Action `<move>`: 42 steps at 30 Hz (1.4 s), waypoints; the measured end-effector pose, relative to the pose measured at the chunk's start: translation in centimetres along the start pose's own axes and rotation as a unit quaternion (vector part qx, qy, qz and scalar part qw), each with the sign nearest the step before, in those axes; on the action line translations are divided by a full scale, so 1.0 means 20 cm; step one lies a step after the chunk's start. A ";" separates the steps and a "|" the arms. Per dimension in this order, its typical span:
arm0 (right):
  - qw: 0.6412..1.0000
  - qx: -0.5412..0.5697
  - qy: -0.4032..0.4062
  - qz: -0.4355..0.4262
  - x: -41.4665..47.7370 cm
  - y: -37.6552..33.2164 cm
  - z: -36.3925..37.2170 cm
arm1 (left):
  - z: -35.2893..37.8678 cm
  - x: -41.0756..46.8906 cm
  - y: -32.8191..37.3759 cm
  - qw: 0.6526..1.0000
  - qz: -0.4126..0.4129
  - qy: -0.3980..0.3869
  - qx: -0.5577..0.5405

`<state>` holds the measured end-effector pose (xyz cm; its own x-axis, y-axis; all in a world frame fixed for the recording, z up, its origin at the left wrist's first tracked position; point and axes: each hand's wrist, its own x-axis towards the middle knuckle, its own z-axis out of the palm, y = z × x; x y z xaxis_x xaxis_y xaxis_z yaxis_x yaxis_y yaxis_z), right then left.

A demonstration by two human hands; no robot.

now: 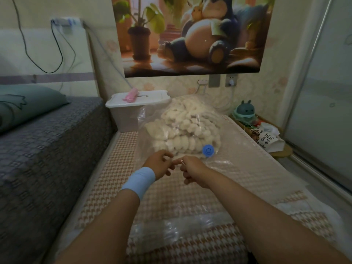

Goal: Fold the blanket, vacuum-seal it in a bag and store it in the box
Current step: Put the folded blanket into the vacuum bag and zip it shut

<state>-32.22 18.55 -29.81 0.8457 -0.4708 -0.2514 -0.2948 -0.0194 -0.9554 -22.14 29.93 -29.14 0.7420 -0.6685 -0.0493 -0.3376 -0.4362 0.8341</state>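
1. The white box (131, 113), lid on, stands at the far end of the checked mat (114, 178), with a pink object (131, 94) on its lid.
2. The left hand (162, 163), above a blue wristband (139, 180), curls its fingers and pinches the near edge of the clear bag (150, 134).
3. The cream blanket (182, 128) lies folded inside that bag, on the mat just beside the box.
4. The right hand (192, 171) pinches the same edge, fingertips clamped on a small pale piece, possibly a zip slider.
5. The blue valve (208, 150) sits on the bag, just beyond that hand.

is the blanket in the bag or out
In. The folded blanket shows through the clear bag around it, puffy, not flattened.
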 end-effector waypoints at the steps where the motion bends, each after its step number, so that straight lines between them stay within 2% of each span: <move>1: 1.000 0.012 -0.015 -0.007 -0.04 0.00 0.00 | -0.02 -0.04 0.01 0.999 -0.010 -0.007 -0.044; 3: 0.998 0.020 -0.040 -0.044 -0.11 0.02 0.00 | -0.05 -0.11 0.02 0.990 -0.040 -0.041 -0.129; 6: 0.993 0.043 -0.054 -0.098 -0.16 0.04 0.02 | -0.07 -0.20 0.00 0.979 -0.053 -0.068 -0.184; 9: 0.991 0.034 -0.029 -0.127 -0.18 0.07 0.06 | -0.06 -0.24 -0.01 0.977 -0.044 -0.044 -0.206; 17: 0.983 0.004 0.026 -0.181 -0.19 0.07 0.11 | -0.09 -0.22 -0.06 0.956 -0.079 0.013 -0.281; 21: 0.976 0.011 0.065 -0.205 -0.17 0.08 0.15 | -0.06 -0.22 -0.06 0.952 -0.072 -0.015 -0.297; 24: 0.981 -0.025 0.034 -0.187 -0.18 0.11 0.17 | -0.06 -0.22 -0.10 0.955 -0.076 0.019 -0.287; 27: 0.976 -0.168 0.013 -0.139 -0.19 0.21 0.19 | -0.06 -0.27 -0.21 0.961 -0.124 0.046 -0.244; 28: 0.954 -0.259 0.013 -0.151 -0.19 0.26 0.19 | -0.05 -0.29 -0.26 0.965 -0.140 0.054 -0.215; 30: 0.868 -0.458 -0.028 -0.190 -0.22 0.34 0.20 | -0.05 -0.34 -0.38 0.974 -0.163 0.069 -0.143; 31: 0.825 -0.524 -0.059 -0.203 -0.23 0.37 0.20 | -0.05 -0.36 -0.42 0.978 -0.171 0.072 -0.099; 32: 0.801 -0.558 -0.085 -0.202 -0.25 0.40 0.22 | -0.05 -0.40 -0.45 0.979 -0.181 0.072 -0.051; 33: 0.791 -0.572 -0.097 -0.193 -0.26 0.42 0.23 | -0.06 -0.44 -0.47 0.979 -0.192 0.068 -0.009; 36: 0.791 -0.577 -0.079 -0.190 -0.27 0.45 0.24 | -0.07 -0.52 -0.48 0.974 -0.218 0.041 0.036; 40: 0.820 -0.529 -0.014 -0.219 -0.32 0.44 0.26 | -0.06 -0.57 -0.46 0.962 -0.267 -0.033 0.047; 42: 0.825 -0.516 0.011 -0.231 -0.35 0.45 0.27 | -0.04 -0.60 -0.45 0.953 -0.295 -0.046 0.054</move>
<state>-38.40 26.40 -37.48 0.9691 -0.2179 0.1156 -0.1741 -0.9363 -0.3050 -27.40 42.39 -35.62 0.7692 -0.3353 -0.5440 0.0618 -0.8082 0.5856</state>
